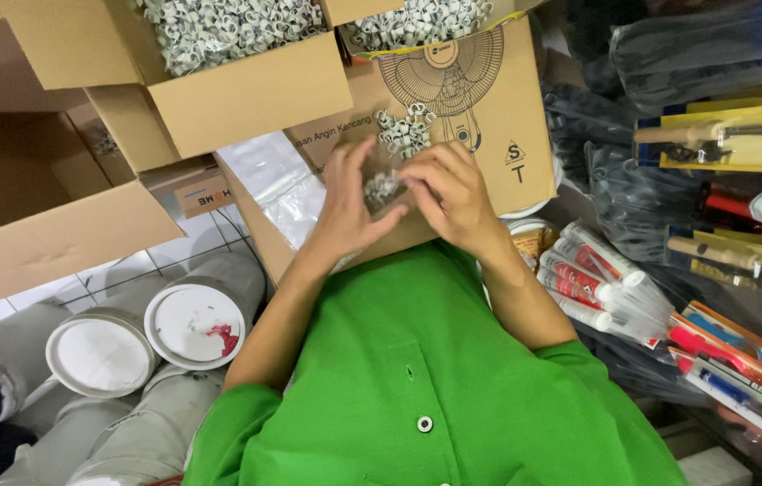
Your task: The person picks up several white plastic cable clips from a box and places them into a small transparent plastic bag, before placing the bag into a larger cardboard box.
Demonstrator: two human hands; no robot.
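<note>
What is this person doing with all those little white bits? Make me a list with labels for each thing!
left hand: holds one side of a small clear bag
right hand: pinches the other side of the bag
in the bag: small white clips
under the hands: flat cardboard box with a loose pile of clips on it
above: open cartons full of white clips
beside the left hand: empty plastic bags
right side: tubes and packaged tools
lower left: white round lids
</note>
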